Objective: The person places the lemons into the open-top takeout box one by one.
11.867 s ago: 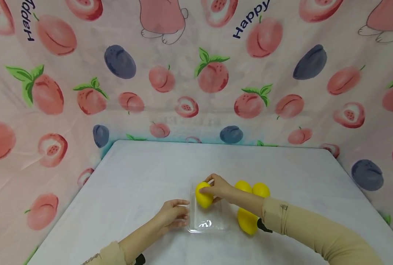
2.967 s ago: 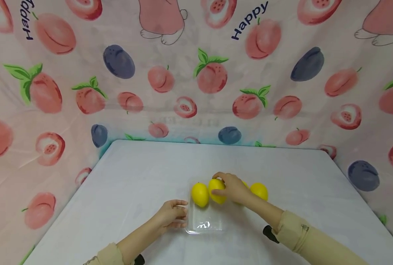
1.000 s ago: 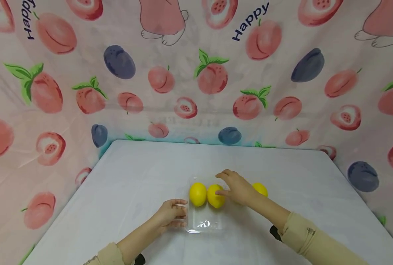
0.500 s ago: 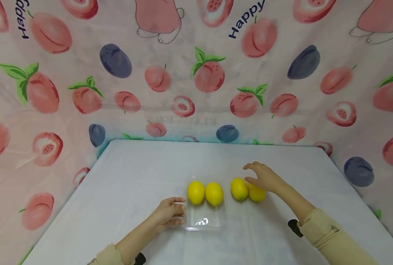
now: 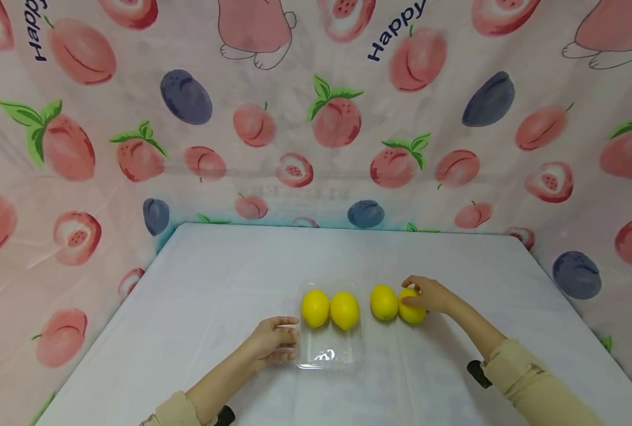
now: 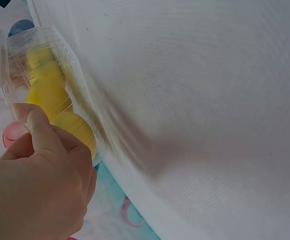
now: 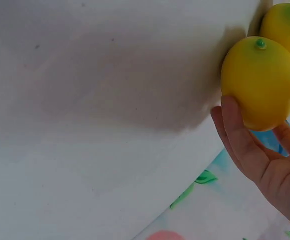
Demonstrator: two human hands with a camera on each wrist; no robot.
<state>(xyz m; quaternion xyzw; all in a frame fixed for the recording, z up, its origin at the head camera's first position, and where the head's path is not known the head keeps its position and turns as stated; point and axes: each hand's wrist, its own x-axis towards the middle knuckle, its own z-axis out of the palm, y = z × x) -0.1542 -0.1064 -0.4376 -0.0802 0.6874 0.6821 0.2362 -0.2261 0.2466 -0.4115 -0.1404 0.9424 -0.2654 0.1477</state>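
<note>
A clear plastic box (image 5: 326,349) stands on the white table, two yellow lemons (image 5: 315,309) side by side in its far half. My left hand (image 5: 273,342) holds the box by its left side; the left wrist view shows the thumb and fingers (image 6: 44,131) at its wall. To the right of the box, two more lemons sit on the table. My right hand (image 5: 431,294) grips the rightmost lemon (image 7: 259,82), fingers on one side and thumb partly hidden on the other. Its neighbour, another lemon (image 5: 384,302), stands close against it on the left.
White cloth covers the table (image 5: 230,266), whose far edge meets a fruit-print curtain (image 5: 294,118). The curtain also hangs along the left and right sides. Table surface stretches behind the box and to both sides.
Earlier, my right hand set a second lemon into the box beside the first. It has since let go, moved right and closed round the rightmost lemon. My left hand stays at the box.
</note>
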